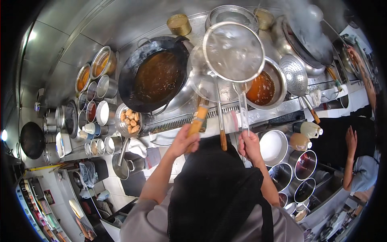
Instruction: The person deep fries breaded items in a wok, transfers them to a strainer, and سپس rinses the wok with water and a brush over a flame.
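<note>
My right hand [251, 146] is closed around the metal handle of a round fine-mesh strainer [234, 51], raised over the range. In my left hand [185, 139] is a blurred wooden-handled tool [199, 119], perhaps a brush; its far end lies near the strainer. A wok [128, 81] of dark brown liquid stands to the left. Right of the strainer is a steel pot [281, 90] holding orange-red liquid. Between my hands, the wooden-handled utensil [223, 137] points toward me over the range edge, its head partly hidden behind the strainer.
Fried pieces [130, 120] sit in a perforated ladle [121, 130] at left, beside several steel containers [105, 86]. Another perforated ladle [293, 74] lies right. Steam [314, 39] rises from a large pot [281, 39]. A co-worker's arm [364, 72] reaches in at far right.
</note>
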Available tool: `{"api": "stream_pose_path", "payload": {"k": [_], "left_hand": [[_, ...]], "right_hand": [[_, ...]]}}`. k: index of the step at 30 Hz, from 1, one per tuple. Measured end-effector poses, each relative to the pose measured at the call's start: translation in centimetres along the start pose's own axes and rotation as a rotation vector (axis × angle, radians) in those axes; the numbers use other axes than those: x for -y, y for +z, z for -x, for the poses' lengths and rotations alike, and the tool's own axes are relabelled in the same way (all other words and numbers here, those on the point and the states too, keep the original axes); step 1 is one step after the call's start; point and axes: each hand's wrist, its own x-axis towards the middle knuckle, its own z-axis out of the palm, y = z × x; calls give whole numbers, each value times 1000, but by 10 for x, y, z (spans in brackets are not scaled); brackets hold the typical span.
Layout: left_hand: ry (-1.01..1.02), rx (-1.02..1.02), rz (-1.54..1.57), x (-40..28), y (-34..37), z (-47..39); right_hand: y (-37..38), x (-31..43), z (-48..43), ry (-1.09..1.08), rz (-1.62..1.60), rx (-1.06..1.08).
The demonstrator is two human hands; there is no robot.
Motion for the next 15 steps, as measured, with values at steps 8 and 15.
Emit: {"api": "stream_pose_path", "payload": {"k": [8, 15], "left_hand": [[-87, 365, 78, 47, 69, -122], [343, 56, -741, 33, 23, -85]], "right_hand": [[-16, -28, 27, -24, -38, -277], [-24, -25, 19, 97, 581, -403]]}}
